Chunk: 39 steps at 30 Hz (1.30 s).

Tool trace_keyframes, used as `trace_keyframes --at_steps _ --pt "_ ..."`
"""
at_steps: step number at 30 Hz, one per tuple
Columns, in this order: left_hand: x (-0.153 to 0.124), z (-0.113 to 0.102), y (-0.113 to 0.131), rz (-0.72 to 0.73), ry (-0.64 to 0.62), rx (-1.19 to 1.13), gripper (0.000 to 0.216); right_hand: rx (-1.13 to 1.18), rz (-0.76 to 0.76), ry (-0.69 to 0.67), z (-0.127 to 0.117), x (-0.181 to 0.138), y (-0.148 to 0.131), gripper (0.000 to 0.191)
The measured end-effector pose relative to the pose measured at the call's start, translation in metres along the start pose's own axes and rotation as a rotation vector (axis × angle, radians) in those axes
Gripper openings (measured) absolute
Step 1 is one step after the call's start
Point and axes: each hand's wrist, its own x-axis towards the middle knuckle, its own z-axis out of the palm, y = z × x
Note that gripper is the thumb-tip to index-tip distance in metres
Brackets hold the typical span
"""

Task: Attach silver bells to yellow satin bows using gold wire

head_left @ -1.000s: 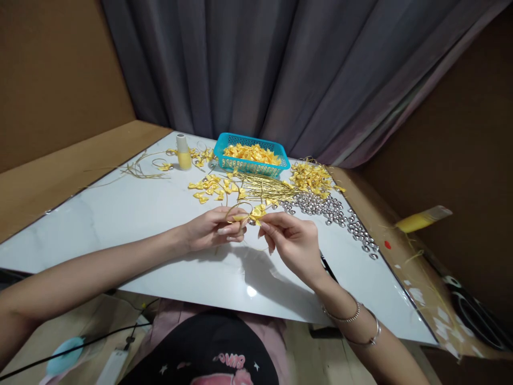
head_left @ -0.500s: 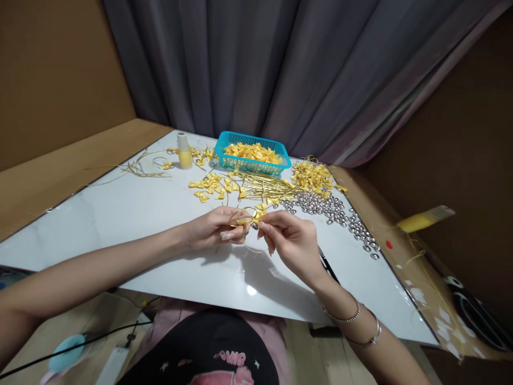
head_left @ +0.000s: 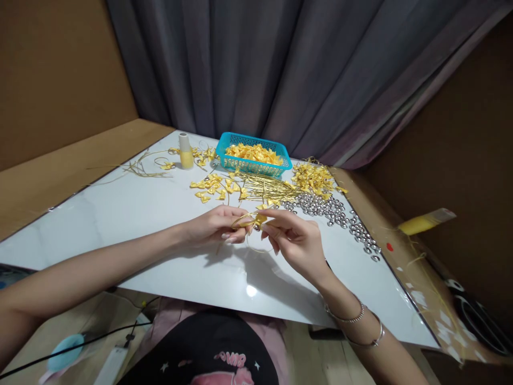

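Over the white table, my left hand (head_left: 222, 223) pinches a looped gold cord (head_left: 241, 218) between thumb and fingers. My right hand (head_left: 294, 238) is closed on a small yellow ribbon bow (head_left: 260, 220) attached to that cord. A small silver bell (head_left: 257, 228) shows just under the bow, between the two hands. A thin loop of cord hangs below my fingertips. Just beyond my hands lie loose yellow bows (head_left: 212, 183) and a bundle of straight gold cords (head_left: 268, 188). The fingertips partly cover the bow, so its exact fastening cannot be made out.
A blue basket (head_left: 289, 160) of yellow bows stands at the back. Right of it are a pile of yellow bows (head_left: 315, 179) and many silver bells (head_left: 320, 206). A white-and-yellow bottle (head_left: 185, 152) stands back left; black-handled scissors (head_left: 476, 315) lie far right.
My right fingers have shifted up over the bow and now cover more of it. Both hands stay close together, and the cord loop has tilted flatter.
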Motion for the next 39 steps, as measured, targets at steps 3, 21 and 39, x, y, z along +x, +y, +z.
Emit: trace_keyframes --at_steps 3,21,39 --pt "0.000 -0.001 -0.001 0.010 -0.016 0.010 0.025 -0.005 -0.001 -0.025 -0.001 -0.001 0.000 0.023" --pt "-0.008 0.000 0.015 0.069 -0.098 0.629 0.022 -0.124 -0.277 -0.261 -0.018 0.008 0.005 0.013" --pt "-0.008 -0.001 0.016 0.091 -0.125 0.667 0.023 -0.237 -0.415 -0.187 -0.015 0.008 0.004 0.018"
